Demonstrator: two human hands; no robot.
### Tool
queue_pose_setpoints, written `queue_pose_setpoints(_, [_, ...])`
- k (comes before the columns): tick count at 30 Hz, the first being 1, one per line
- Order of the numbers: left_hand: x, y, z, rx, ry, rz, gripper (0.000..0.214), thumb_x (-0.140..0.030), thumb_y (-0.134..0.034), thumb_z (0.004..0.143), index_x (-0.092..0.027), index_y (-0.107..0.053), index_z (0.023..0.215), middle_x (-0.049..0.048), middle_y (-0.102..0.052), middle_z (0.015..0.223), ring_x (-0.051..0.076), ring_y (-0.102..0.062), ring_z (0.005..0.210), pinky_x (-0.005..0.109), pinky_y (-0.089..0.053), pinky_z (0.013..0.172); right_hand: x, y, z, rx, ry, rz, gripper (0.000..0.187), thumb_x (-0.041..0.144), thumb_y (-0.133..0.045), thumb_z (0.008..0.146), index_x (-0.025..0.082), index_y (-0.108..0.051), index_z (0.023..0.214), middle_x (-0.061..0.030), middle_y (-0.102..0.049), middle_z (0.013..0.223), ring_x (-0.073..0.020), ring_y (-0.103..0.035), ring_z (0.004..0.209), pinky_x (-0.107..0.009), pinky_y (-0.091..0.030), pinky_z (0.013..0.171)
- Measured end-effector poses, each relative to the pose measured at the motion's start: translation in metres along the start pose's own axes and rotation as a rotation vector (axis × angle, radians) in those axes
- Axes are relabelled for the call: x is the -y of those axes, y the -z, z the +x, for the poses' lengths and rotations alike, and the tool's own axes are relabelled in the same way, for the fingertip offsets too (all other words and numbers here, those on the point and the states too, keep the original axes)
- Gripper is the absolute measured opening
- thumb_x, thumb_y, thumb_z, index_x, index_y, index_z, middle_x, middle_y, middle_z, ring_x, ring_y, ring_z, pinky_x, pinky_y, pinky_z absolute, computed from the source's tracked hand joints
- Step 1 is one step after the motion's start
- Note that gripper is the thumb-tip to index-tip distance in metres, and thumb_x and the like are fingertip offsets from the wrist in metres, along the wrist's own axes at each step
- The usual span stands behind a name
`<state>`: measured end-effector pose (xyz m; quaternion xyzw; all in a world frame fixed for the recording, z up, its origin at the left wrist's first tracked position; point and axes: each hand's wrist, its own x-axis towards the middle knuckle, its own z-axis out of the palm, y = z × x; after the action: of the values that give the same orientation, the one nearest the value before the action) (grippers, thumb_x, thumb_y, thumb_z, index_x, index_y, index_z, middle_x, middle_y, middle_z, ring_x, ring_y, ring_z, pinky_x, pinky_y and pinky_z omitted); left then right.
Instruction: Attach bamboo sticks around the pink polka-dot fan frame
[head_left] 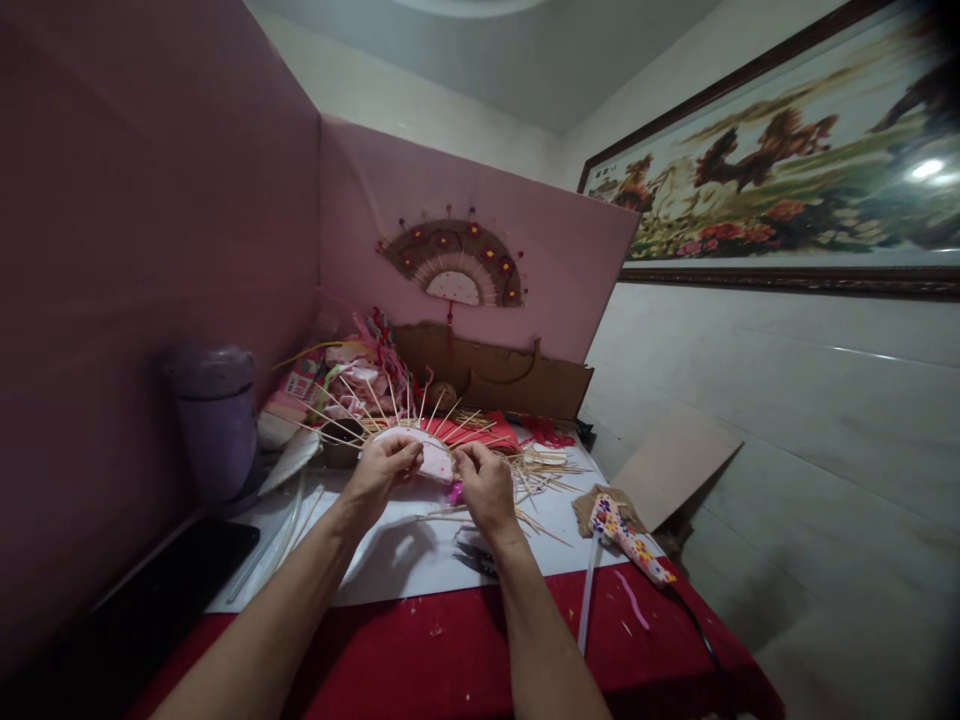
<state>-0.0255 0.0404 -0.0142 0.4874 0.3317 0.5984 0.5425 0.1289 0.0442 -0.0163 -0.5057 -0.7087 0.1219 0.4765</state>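
Observation:
Held up above the white sheet is a handmade fan (409, 440), a pale half-round base with pink dots and several thin wooden sticks spreading from its curved edge. My left hand (386, 468) grips its left part, thumb and fingers pinched together. At the base's right end, my right hand (484, 482) is closed with its fingertips on the edge. Whether it also pinches something small there I cannot make out. A bright pink scrap (455, 492) shows between the hands. Dark-handled scissors or pliers (477, 562) lie below my right wrist.
A finished-looking brown fan (450, 262) hangs on the pink panel behind. Loose sticks (544, 470) lie right of my hands. A flowered glue gun (630, 540) rests at the right, its cord over the red cloth (420, 650). At left are a purple bin (217, 430) and a black phone (202, 560).

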Motion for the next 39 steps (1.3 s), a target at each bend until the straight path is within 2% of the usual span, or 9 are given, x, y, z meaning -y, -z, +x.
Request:
queue_pose_setpoints(3, [-0.004,0.000,-0.002,-0.030,0.008,-0.079,0.027,-0.035,-0.071,0.063,-0.011,-0.060,0.068,0.0005,-0.057,0.062,0.007,-0.045,0.050,0.019,-0.031,0.045,-0.001,-0.001,0.001,-0.024,-0.034,0.030,0.014,0.027,-0.049,0.080,0.020,-0.060,0.075,-0.0008,-0.066,0.071,-0.0151,-0.058,0.067,-0.024,-0.039,0.062])
queue_pose_setpoints(9, [-0.007,-0.005,-0.005,-0.084,-0.017,-0.106,0.024,-0.031,-0.071,0.063,-0.012,-0.064,0.075,0.0052,-0.064,0.082,0.008,-0.050,0.059,0.018,-0.036,0.048,0.001,-0.003,-0.001,-0.072,-0.081,-0.070,0.014,0.029,-0.050,0.078,0.021,-0.059,0.070,-0.0007,-0.065,0.067,-0.0153,-0.058,0.063,-0.025,-0.038,0.060])
queue_pose_setpoints(10, [-0.006,-0.006,-0.005,-0.086,-0.031,-0.089,0.024,-0.031,-0.070,0.064,-0.012,-0.064,0.076,0.0050,-0.064,0.082,0.008,-0.050,0.059,0.018,-0.035,0.048,0.000,-0.004,-0.001,-0.077,-0.085,-0.063,0.014,0.029,-0.050,0.078,0.021,-0.059,0.070,-0.0006,-0.064,0.066,-0.0152,-0.058,0.062,-0.025,-0.039,0.059])
queue_pose_setpoints(13, [0.000,-0.007,-0.002,-0.056,-0.096,0.062,0.022,-0.033,-0.067,0.067,-0.012,-0.063,0.072,-0.0012,-0.056,0.059,0.007,-0.044,0.050,0.019,-0.031,0.044,-0.002,-0.008,-0.001,-0.049,-0.060,0.027,0.016,0.029,-0.048,0.078,0.021,-0.059,0.070,0.0001,-0.062,0.063,-0.0140,-0.057,0.058,-0.023,-0.040,0.055])
queue_pose_setpoints(15, [0.007,-0.007,0.000,-0.037,-0.146,0.198,0.021,-0.033,-0.066,0.067,-0.013,-0.061,0.068,-0.0039,-0.050,0.052,0.007,-0.039,0.046,0.019,-0.029,0.044,-0.004,-0.012,-0.001,-0.021,-0.037,0.111,0.016,0.029,-0.047,0.078,0.020,-0.059,0.071,0.0005,-0.061,0.061,-0.0134,-0.056,0.056,-0.022,-0.040,0.052])
queue_pose_setpoints(21, [0.022,-0.005,0.006,-0.013,-0.257,0.457,0.017,-0.031,-0.060,0.071,-0.014,-0.059,0.066,-0.0015,-0.054,0.059,0.011,-0.046,0.056,0.023,-0.035,0.054,-0.005,-0.016,0.000,0.062,-0.038,0.322,0.015,0.028,-0.049,0.075,0.017,-0.059,0.072,0.0009,-0.058,0.060,-0.0124,-0.054,0.056,-0.022,-0.043,0.053])
queue_pose_setpoints(29, [0.028,-0.001,0.006,0.007,-0.326,0.705,0.015,-0.028,-0.054,0.074,-0.016,-0.062,0.069,0.0004,-0.058,0.062,0.014,-0.049,0.059,0.025,-0.037,0.059,-0.007,-0.016,0.001,0.059,-0.071,0.357,0.021,0.036,-0.053,0.075,0.016,-0.059,0.070,0.0011,-0.057,0.057,-0.0117,-0.052,0.051,-0.022,-0.043,0.049])
queue_pose_setpoints(35, [0.027,0.000,0.006,-0.007,-0.341,0.741,0.013,-0.025,-0.052,0.074,-0.016,-0.060,0.068,0.0003,-0.057,0.061,0.014,-0.049,0.059,0.026,-0.038,0.059,-0.007,-0.016,0.002,0.059,-0.087,0.382,0.023,0.038,-0.053,0.076,0.016,-0.057,0.069,0.0028,-0.054,0.054,-0.0101,-0.048,0.045,-0.022,-0.039,0.044])
queue_pose_setpoints(39, [0.023,-0.004,0.005,-0.038,-0.285,0.586,0.010,-0.026,-0.054,0.070,-0.017,-0.057,0.066,-0.0022,-0.053,0.057,0.012,-0.047,0.054,0.024,-0.037,0.052,-0.007,-0.013,0.001,0.079,-0.037,0.369,0.020,0.034,-0.052,0.076,0.017,-0.056,0.068,0.0034,-0.053,0.054,-0.0099,-0.048,0.047,-0.021,-0.039,0.045])
